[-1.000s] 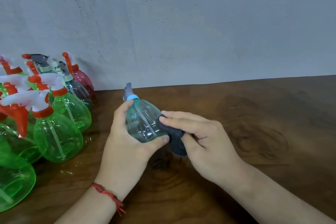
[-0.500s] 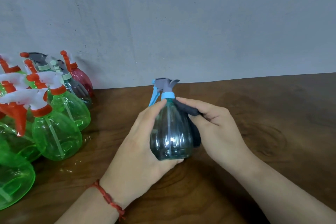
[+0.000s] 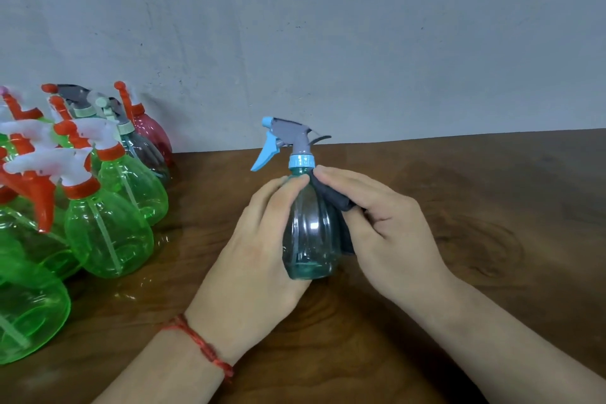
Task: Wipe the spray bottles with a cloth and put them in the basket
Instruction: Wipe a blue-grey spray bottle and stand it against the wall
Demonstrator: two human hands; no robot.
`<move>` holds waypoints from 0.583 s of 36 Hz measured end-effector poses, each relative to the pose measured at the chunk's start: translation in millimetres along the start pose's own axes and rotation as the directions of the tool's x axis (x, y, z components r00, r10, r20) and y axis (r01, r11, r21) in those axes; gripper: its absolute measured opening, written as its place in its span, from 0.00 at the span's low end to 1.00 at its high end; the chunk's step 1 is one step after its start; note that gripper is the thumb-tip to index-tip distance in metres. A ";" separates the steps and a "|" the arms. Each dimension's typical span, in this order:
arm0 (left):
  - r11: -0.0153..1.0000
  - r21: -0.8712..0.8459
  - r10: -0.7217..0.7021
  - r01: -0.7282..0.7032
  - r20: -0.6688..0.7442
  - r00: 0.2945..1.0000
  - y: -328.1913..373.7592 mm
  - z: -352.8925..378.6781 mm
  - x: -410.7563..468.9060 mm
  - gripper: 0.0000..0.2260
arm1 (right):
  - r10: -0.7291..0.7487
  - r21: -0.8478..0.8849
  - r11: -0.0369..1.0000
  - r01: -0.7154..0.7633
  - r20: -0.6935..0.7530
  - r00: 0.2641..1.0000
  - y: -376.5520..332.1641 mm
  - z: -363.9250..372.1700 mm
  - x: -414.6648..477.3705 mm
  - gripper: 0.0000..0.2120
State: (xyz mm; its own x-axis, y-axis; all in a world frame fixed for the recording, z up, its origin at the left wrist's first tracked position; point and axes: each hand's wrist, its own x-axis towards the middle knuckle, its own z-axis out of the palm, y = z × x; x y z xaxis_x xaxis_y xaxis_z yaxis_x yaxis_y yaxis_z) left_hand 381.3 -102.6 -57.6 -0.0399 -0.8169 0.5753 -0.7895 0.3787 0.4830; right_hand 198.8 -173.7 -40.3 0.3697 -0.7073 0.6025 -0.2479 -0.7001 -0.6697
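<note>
Teal bottle (image 3: 310, 239), blue trigger (image 3: 265, 154) — left fingers (image 3: 288, 185) round it, right fingers (image 3: 337, 177) round cloth (image 3: 331, 195)

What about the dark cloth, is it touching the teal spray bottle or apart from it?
Touching. The head view shows the right hand pressing the dark cloth against the teal spray bottle at its shoulder, with no gap between them.

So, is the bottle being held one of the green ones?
No, the held bottle is bluish with a blue trigger; the green bottles stand off to the left.
</note>
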 end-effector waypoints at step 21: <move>0.929 -0.235 -0.301 0.286 -0.027 0.953 -6.4 -1.4 -0.5 0.50 | -0.046 -0.058 0.997 0.053 0.117 0.992 -1.3 7.1 -2.1 0.26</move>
State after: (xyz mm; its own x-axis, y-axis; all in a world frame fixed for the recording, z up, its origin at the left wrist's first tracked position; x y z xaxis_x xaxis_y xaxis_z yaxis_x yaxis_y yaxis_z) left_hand 387.3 -104.1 -60.0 0.2161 -0.8808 0.4213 -0.6010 0.2200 0.7683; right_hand 204.8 -170.6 -43.8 0.4826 -0.6579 0.5781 -0.2792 -0.7412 -0.6104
